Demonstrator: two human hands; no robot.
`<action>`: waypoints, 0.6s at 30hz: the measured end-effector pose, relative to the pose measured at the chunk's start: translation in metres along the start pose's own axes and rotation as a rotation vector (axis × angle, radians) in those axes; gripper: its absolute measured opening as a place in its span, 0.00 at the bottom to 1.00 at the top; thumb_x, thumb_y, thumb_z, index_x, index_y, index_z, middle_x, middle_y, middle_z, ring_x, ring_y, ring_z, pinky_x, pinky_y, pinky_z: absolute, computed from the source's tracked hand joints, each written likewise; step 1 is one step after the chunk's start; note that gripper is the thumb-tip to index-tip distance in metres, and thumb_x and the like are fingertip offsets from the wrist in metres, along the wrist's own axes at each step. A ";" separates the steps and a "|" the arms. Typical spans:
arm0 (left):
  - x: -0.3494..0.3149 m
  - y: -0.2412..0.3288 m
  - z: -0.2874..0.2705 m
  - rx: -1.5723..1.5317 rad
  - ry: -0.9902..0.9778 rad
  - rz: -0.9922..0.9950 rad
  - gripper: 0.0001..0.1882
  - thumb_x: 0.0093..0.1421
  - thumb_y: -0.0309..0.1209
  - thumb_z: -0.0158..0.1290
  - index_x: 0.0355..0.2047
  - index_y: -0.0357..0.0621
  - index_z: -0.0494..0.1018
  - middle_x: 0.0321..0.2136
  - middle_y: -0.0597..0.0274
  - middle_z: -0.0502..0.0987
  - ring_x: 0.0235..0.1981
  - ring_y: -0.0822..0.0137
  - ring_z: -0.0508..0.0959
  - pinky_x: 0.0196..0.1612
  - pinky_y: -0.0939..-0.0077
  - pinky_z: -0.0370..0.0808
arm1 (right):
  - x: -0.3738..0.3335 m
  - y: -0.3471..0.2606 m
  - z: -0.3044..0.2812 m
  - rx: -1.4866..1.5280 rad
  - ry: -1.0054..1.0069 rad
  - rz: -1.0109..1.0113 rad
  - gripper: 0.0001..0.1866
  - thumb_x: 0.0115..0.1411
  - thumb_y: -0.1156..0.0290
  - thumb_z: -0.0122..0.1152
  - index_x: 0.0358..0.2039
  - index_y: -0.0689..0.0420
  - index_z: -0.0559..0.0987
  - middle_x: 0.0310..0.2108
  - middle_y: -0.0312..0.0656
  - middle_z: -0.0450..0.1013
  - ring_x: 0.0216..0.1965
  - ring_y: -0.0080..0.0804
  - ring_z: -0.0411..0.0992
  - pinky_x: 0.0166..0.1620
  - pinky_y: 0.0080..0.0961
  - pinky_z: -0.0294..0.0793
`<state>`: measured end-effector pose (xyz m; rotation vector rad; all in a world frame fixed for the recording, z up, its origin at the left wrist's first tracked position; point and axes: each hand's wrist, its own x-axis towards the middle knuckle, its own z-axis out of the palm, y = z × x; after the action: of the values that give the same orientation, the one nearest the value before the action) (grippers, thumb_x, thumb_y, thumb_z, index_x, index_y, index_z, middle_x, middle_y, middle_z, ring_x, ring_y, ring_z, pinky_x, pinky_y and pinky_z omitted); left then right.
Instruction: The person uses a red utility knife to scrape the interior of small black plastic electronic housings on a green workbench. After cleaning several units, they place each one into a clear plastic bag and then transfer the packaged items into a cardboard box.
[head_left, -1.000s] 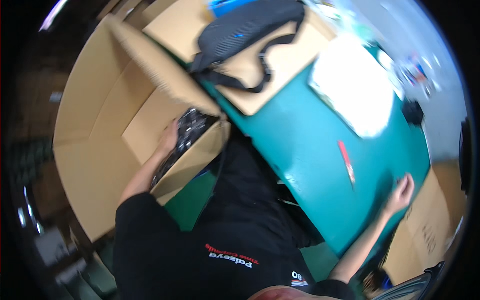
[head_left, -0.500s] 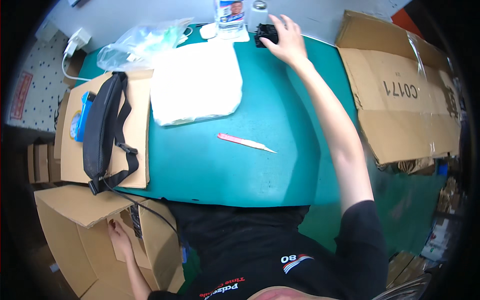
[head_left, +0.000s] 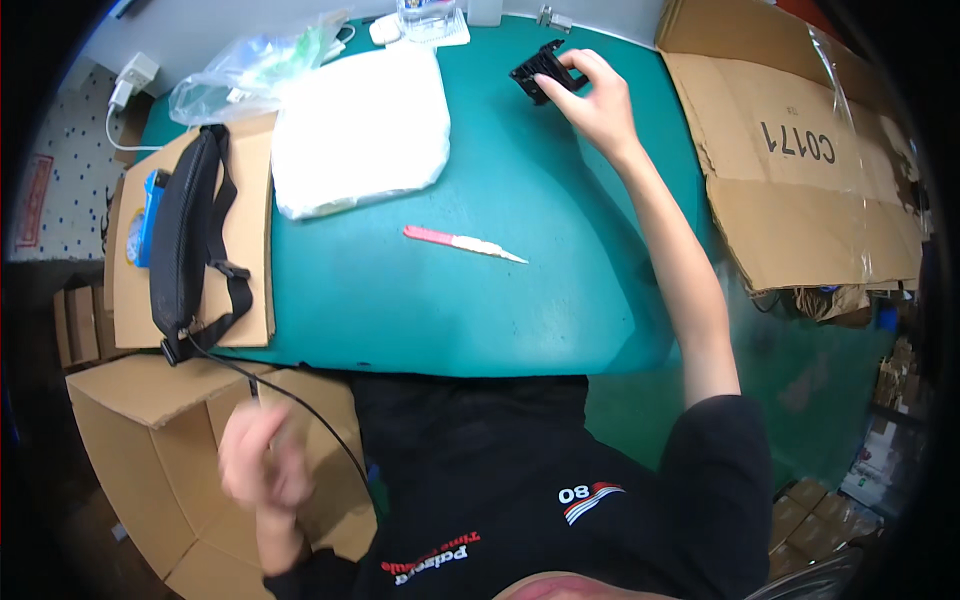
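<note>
My right hand (head_left: pixel 603 105) is raised over the far part of the green table, thumb and fingers closed on a small black plastic part (head_left: pixel 538 75) with ribs and a projecting tab. I cannot make out what the part belongs to. At the lower left my left hand (head_left: pixel 262 455) is in front of the open cardboard box (head_left: pixel 160 440). Motion smears its fingers, and nothing in them can be made out. On the middle of the table lies a slim pointed tool (head_left: pixel 465 243) with a pink handle and a pale wrapped section, touched by neither hand.
A white plastic-wrapped bundle (head_left: pixel 365 130) lies left of centre. Beyond it are a clear plastic bag (head_left: pixel 235 85) and a bottle (head_left: pixel 428 18). A black padded strap (head_left: pixel 185 240) rests on cardboard (head_left: pixel 255 300) at the left. A large opened carton (head_left: pixel 790 150) borders the right edge.
My right hand has lifted the black part from the far edge and drawn it nearer. My left hand has come up out of the box. The view has shifted slightly.
</note>
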<state>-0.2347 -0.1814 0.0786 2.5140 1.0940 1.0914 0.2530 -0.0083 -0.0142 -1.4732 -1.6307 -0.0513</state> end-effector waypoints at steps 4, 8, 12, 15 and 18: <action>0.077 -0.010 0.113 -0.048 -0.281 0.157 0.23 0.55 0.16 0.60 0.53 0.37 0.77 0.43 0.49 0.79 0.42 0.49 0.81 0.44 0.62 0.79 | -0.045 0.000 -0.033 -0.044 -0.016 -0.037 0.14 0.53 0.65 0.76 0.37 0.57 0.83 0.43 0.40 0.76 0.48 0.43 0.73 0.49 0.37 0.75; 0.090 -0.032 0.164 -0.005 -0.337 0.142 0.24 0.59 0.24 0.62 0.57 0.40 0.75 0.52 0.49 0.75 0.51 0.49 0.78 0.52 0.58 0.76 | -0.066 -0.005 -0.050 -0.056 -0.101 0.060 0.13 0.53 0.69 0.76 0.37 0.59 0.82 0.49 0.43 0.74 0.52 0.45 0.72 0.53 0.38 0.75; 0.096 -0.036 0.183 0.065 -0.398 0.231 0.24 0.59 0.27 0.63 0.56 0.42 0.75 0.53 0.52 0.74 0.52 0.52 0.76 0.56 0.59 0.74 | -0.071 -0.008 -0.059 -0.009 -0.226 0.007 0.12 0.52 0.73 0.75 0.37 0.58 0.82 0.56 0.47 0.70 0.57 0.48 0.70 0.58 0.40 0.75; 0.102 -0.020 0.192 0.051 -0.459 0.281 0.21 0.57 0.30 0.64 0.52 0.43 0.76 0.48 0.55 0.74 0.47 0.54 0.76 0.54 0.61 0.73 | -0.076 -0.009 -0.058 0.059 -0.288 0.046 0.16 0.51 0.66 0.79 0.34 0.58 0.80 0.59 0.50 0.68 0.56 0.50 0.72 0.58 0.39 0.75; 0.108 -0.009 0.206 0.053 -0.567 0.249 0.16 0.59 0.30 0.63 0.46 0.42 0.76 0.42 0.56 0.73 0.43 0.55 0.75 0.49 0.60 0.72 | -0.081 -0.021 -0.067 0.076 -0.261 0.074 0.22 0.50 0.56 0.80 0.30 0.59 0.78 0.56 0.51 0.70 0.51 0.47 0.74 0.51 0.37 0.77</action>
<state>-0.0467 -0.0770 -0.0117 2.7891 0.6707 0.3375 0.2641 -0.1145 -0.0145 -1.5294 -1.7613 0.2509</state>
